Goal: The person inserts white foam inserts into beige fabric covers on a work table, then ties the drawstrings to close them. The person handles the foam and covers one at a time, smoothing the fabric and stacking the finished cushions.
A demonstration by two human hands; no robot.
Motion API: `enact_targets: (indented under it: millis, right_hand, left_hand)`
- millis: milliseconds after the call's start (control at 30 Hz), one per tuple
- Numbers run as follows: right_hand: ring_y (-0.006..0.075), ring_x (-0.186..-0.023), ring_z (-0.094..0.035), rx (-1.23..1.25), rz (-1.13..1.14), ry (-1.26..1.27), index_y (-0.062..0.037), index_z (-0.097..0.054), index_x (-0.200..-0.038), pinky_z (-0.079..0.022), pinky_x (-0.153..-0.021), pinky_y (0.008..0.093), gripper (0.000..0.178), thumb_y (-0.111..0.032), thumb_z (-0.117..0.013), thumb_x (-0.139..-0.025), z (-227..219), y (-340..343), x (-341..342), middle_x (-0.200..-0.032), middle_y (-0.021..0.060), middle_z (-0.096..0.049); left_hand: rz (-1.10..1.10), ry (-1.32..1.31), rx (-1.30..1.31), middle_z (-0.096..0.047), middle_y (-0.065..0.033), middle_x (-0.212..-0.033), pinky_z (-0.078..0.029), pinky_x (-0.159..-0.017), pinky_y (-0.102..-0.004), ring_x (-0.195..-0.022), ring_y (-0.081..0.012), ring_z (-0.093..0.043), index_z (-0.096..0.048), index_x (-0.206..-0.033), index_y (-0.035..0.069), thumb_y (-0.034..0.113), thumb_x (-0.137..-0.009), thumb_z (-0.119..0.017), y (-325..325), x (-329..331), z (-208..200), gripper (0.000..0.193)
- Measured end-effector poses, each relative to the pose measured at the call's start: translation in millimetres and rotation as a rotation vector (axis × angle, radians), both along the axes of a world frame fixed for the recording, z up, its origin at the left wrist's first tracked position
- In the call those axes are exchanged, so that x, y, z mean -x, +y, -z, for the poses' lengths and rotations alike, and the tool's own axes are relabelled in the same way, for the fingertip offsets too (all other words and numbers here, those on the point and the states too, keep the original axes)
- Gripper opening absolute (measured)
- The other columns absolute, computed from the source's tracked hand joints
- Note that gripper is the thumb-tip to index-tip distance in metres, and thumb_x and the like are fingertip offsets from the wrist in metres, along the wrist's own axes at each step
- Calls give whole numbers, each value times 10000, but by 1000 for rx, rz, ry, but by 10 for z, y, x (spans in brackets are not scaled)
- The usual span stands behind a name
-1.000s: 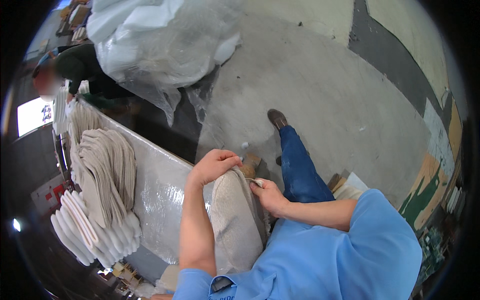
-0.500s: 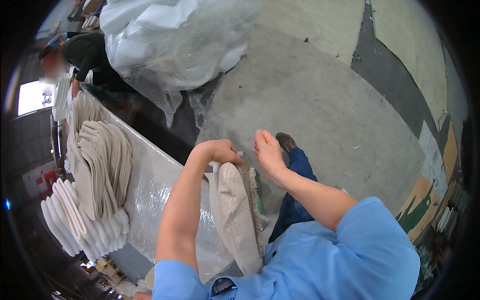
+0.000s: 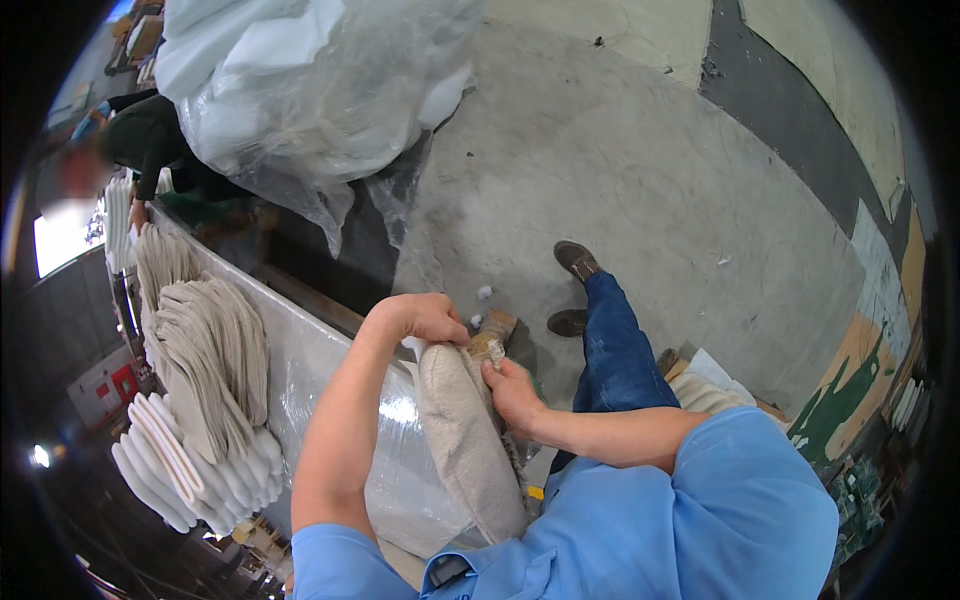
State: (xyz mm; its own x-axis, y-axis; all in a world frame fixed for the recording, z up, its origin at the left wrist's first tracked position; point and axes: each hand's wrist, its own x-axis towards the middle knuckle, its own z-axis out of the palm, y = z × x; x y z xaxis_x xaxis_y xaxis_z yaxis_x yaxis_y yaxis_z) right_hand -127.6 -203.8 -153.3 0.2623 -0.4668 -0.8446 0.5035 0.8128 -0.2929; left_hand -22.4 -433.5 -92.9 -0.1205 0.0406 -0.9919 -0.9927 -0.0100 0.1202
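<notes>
A beige cloth cushion cover (image 3: 455, 430), plump and long, lies at the near edge of the wrapped table, against my body. My left hand (image 3: 428, 318) is closed on its far end, where a bit of white shows under the fingers. My right hand (image 3: 515, 398) is closed at the cover's right side, thumb on top, by the frayed edge; its fingertips are partly hidden.
The plastic-wrapped table (image 3: 310, 390) carries a pile of folded beige covers (image 3: 210, 345) and white padded pieces (image 3: 200, 460). A big plastic bag of white filling (image 3: 320, 110) stands beyond. A person in dark clothes (image 3: 150, 140) leans at the table's far end. A wooden piece (image 3: 497, 325) is beyond my hands.
My right hand has come down and left from beside the cover, going from held apart to closed at its edge. My left hand stays at the cover's far end. My view has shifted slightly.
</notes>
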Motion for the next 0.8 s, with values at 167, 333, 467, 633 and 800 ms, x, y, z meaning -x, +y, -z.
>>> enact_targets:
  millis: [167, 333, 467, 633, 800]
  right_hand:
    - [109, -1016, -585, 60, -117, 60, -53, -651, -1240, -471, -946, 311, 287, -274, -491, -1152, -76, -66, 61, -1141, 19, -701]
    - [100, -950, -569, 137, -218, 144, -49, -659, -1159, -474, -889, 303, 270, -269, -504, -1147, 14, -26, 50, -1041, 7, -692]
    - [86, -903, -554, 219, -270, 214, -41, -660, -1103, -474, -836, 300, 272, -267, -515, -1143, 27, 7, 79, -973, -14, -674]
    - [77, -900, -540, 211, -220, 185, -37, -652, -1087, -466, -810, 301, 271, -271, -525, -1139, 40, 72, 84, -971, -18, -668]
    - [75, -898, -551, 298, -225, 147, -39, -660, -1093, -478, -817, 287, 275, -283, -541, -1134, -196, 56, 178, -976, -31, -670]
  left_hand:
    - [142, -42, -64, -796, -83, -978, -547, -859, -360, -905, -210, -706, -834, -1092, 59, 343, -838, -776, -45, 92, 81, 386]
    - [73, 38, -147, -787, -64, -962, -535, -850, -360, -888, -207, -697, -839, -1056, 98, 311, -830, -758, -104, 126, -11, 321]
    - [-33, 67, -127, -758, -24, -910, -523, -783, -325, -851, -148, -663, -823, -1024, 74, 238, -882, -721, -64, -13, 93, 240]
    - [-296, 241, -88, -751, 1, -938, -517, -790, -291, -884, -108, -647, -802, -1048, 76, 200, -983, -688, 65, -218, 78, 181]
    - [-207, 304, -91, -714, 16, -958, -506, -826, -269, -896, -79, -617, -749, -1093, 47, 190, -1030, -678, 9, -164, -192, 172]
